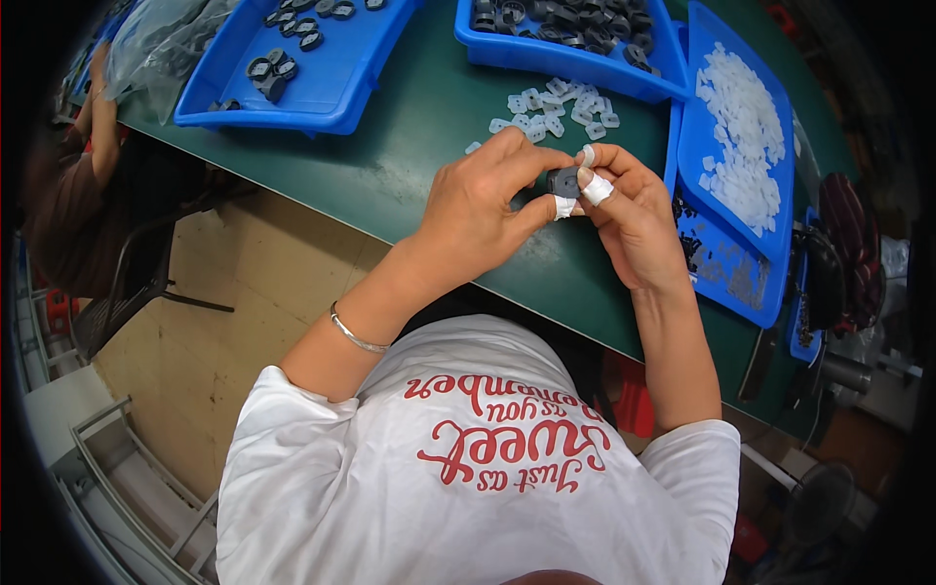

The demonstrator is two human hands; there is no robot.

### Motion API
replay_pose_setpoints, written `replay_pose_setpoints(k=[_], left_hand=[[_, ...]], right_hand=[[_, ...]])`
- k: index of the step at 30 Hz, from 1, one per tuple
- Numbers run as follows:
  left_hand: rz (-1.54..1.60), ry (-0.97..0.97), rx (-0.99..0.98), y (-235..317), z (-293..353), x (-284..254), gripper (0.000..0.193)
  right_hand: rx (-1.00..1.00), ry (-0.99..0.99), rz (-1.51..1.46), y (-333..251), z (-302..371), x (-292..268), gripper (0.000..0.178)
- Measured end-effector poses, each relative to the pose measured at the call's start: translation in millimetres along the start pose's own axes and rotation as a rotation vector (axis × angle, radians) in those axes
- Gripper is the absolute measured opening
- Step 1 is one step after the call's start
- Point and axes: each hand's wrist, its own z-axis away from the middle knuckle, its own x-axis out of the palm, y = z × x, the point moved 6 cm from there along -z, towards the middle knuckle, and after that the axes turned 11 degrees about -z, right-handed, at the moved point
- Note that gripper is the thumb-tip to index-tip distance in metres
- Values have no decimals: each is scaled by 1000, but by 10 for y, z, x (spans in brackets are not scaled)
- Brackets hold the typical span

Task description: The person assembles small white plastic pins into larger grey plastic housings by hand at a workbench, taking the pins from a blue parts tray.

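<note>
Part: one dark round piece (563, 182), up between both hands, over the near part of the green table (390, 185). I see one flat face of it; the fingers cover much of the rest.
Left hand (485, 198): grasping the part from its left side, thumb below, index finger above. The other fingers sit behind the index, mostly hidden from me.
Right hand (632, 207): thumb tip at the right edge of the part, index finger curled above it. I read it as a pinch on that edge; I cannot tell how firm.
Tape: white wraps on the left thumb, right thumb and right index finger.
Wrist: silver bangle (357, 332) on the left.
Loose tabs: small translucent tabs (558, 105) scattered on the table just beyond the hands.
Far tray: blue tray (575, 70), beyond the tabs, heaped with dark round parts.
Left tray: second blue tray (258, 123), a few dark parts in small groups, bare blue between.
Right side: blue tray (720, 208) with a heap of white tabs; it overlaps a lower tray (773, 304) holding small black and grey bits.
Far left: clear bag (161, 63) on the table; a co-worker's arm (103, 132) at the table edge, well apart from my wearer's hands.
Wearer: white shirt (468, 526), red lettering.
</note>
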Motion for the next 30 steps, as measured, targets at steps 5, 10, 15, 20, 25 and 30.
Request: replay_pose_setpoints(k=[5, 10, 15, 20, 25, 30], left_hand=[[-86, -33, 9, 9, 50, -42, 35], [-195, 17, 45, -73, 10, -248, 33], [-468, 166, -149, -458, -127, -542, 32], [-621, 69, -203, -539, -112, -468, 37], [-360, 77, -92, -476, -47, -502, 37], [306, -99, -341, -257, -17, -396, 34]], right_hand=[[5, 27, 211, 0, 15, 64, 23], [-169, 61, 356, -21, -27, 119, 25], [-507, 203, 919, -191, -109, 169, 22], [-754, 183, 1492, -68, -201, 194, 31], [-798, 178, 1495, -62, -168, 193, 28], [-706, 163, 1340, -72, -152, 162, 26]])
